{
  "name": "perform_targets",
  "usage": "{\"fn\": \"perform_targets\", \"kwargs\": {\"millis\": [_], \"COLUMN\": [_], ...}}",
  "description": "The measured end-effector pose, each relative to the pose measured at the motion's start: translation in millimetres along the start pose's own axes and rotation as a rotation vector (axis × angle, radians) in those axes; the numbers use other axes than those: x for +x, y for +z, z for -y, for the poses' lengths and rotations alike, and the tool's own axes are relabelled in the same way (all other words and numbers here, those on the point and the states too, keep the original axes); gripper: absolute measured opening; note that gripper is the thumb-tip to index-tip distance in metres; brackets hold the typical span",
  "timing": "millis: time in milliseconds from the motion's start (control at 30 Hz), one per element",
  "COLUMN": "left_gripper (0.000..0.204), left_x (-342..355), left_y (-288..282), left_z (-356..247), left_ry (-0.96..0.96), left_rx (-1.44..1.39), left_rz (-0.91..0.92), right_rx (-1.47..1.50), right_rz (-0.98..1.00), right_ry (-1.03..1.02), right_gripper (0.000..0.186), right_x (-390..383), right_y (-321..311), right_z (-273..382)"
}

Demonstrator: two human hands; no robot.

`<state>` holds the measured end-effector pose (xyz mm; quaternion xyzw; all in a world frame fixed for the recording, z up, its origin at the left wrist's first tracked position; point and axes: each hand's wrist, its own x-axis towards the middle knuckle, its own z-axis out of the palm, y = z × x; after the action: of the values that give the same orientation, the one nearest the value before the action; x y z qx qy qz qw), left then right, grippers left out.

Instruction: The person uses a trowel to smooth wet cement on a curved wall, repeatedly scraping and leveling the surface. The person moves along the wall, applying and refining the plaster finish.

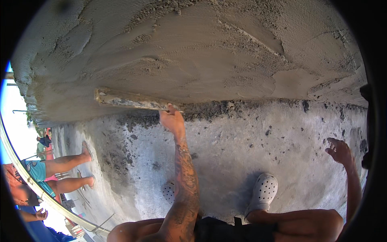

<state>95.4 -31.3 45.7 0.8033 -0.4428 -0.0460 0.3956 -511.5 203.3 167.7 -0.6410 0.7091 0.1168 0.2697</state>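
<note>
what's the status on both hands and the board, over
Left hand gripping board, low along coated wall. Right hand open, apparently empty. Dark crumbs along wall's foot; person standing off left.

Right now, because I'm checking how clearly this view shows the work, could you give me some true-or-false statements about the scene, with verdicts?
1. The left hand grips a long, straight, mortar-smeared bar. True.
2. The right hand holds a red plastic bucket. False: no object shows in it.
3. The rough, grey-brown mortar is covered with shiny tiles. False: it is bare, with ridges and smoother patches.
4. The shoe nearer the right hand is a white clog with round holes. True.
5. The other person toward the picture's left edge wears long black trousers. False: they wear turquoise shorts.
</note>
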Motion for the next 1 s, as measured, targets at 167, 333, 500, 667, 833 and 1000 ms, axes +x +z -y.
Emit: {"fn": "perform_targets", "kwargs": {"millis": [167,333,500,667,833,1000], "left_gripper": [0.021,0.018,0.013,0.014,0.022,0.02], "left_x": [-63.5,-69.8,-52.4,4.8,-33.3,-83.0], "left_y": [33.7,36.1,6.5,-21.8,16.0,42.9], "left_z": [-37.3,-47.2,-25.2,6.4,-13.6,-44.8], "left_ry": [0.031,0.232,0.159,0.089,0.041,0.151], "left_rx": [-0.19,-0.06,-0.182,-0.021,-0.177,-0.2], "left_rz": [0.054,-0.046,0.185,0.045,0.113,0.087], "right_rx": [0.07,0.057,-0.054,0.08,-0.048,0.011], "right_rz": [0.036,0.022,0.027,0.005,0.02,0.107], "right_ry": [0.043,-0.022,-0.126,-0.028,-0.059,0.048], "right_gripper": [0.054,0.055,0.055,0.051,0.052,0.055], "right_x": [-2.9,16.0,41.3,33.5,10.2,-6.1], "right_y": [7.9,8.8,-11.8,-29.7,-17.0,-6.7], "right_z": [-10.9,-5.9,37.6,55.3,29.9,22.9]}}
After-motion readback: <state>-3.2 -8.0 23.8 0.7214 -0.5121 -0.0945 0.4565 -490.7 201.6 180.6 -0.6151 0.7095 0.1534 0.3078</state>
